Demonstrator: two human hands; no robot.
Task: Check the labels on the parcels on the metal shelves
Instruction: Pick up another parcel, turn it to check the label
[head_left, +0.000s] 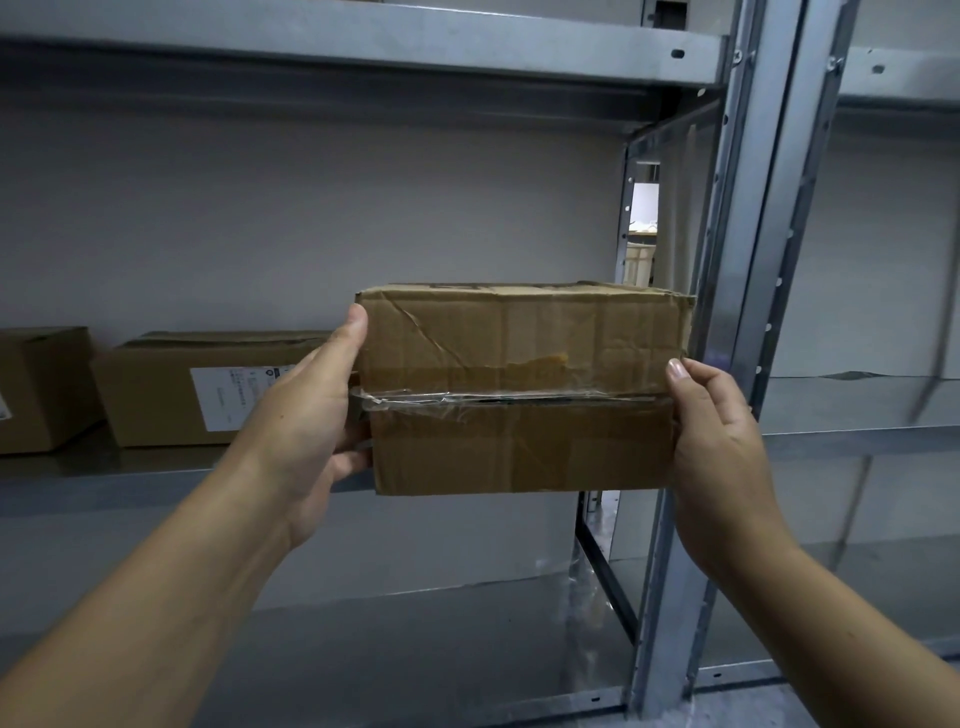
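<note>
A worn brown cardboard parcel (524, 389) with clear tape along its middle seam is held up in front of the middle metal shelf (156, 488). My left hand (317, 410) grips its left end, thumb on the front face and fingers behind. My right hand (717, 441) grips its right end the same way. The face turned to me bears no label. On the shelf to the left lies a second parcel (208, 389) with a white label (234, 397) on its front, and a third parcel (41, 389) sits at the left edge.
A grey upright post (727, 312) of the rack stands just right of the held parcel. An upper shelf (363, 47) runs overhead and a lower shelf (415, 649) lies below. Another rack bay (857, 405) continues to the right.
</note>
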